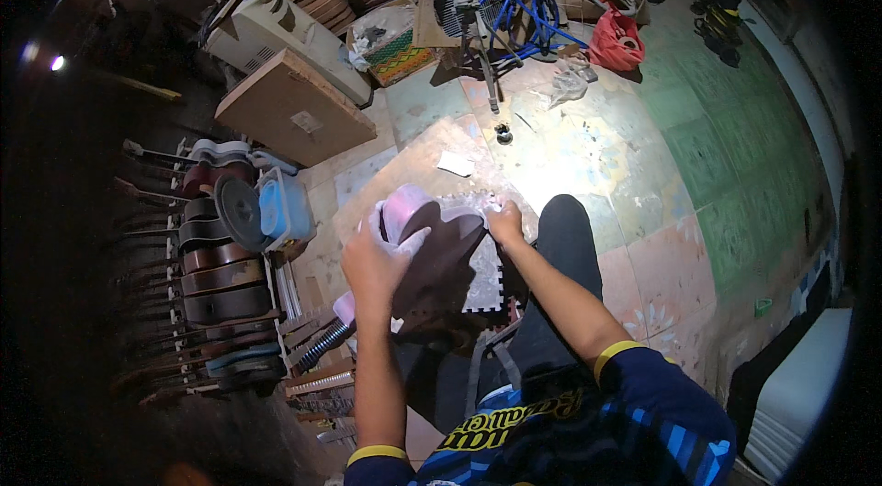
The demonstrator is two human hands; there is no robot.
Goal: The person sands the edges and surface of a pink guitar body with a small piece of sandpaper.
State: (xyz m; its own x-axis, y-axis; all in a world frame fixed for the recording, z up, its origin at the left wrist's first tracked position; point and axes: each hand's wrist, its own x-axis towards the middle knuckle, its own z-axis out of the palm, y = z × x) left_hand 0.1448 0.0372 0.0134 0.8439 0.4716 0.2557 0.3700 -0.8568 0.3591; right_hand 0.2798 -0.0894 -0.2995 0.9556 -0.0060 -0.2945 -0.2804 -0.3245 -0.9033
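Observation:
A dark-faced guitar body (441, 258) with a dusty pink, rounded edge is tilted up in front of me. My left hand (375, 252) is closed round its upper left edge, with whitish dust on the fingers. On the other side, my right hand (504, 221) grips the body's edge by a pointed, curved part. Beneath it lies a dusty foam mat (485, 279) with toothed puzzle edges. Close to my left forearm is a black ribbed hose (323, 346) with a pinkish end piece (344, 309). The lower part of the body lies in shadow.
Several guitars (225, 275) hang on a rack at the left, beside a clear bin with a blue container (273, 209). A wooden board (294, 109) leans farther back. Blue tubing (524, 8) and a red bag (616, 40) lie at the far side. My raised knee (565, 238) is at the right.

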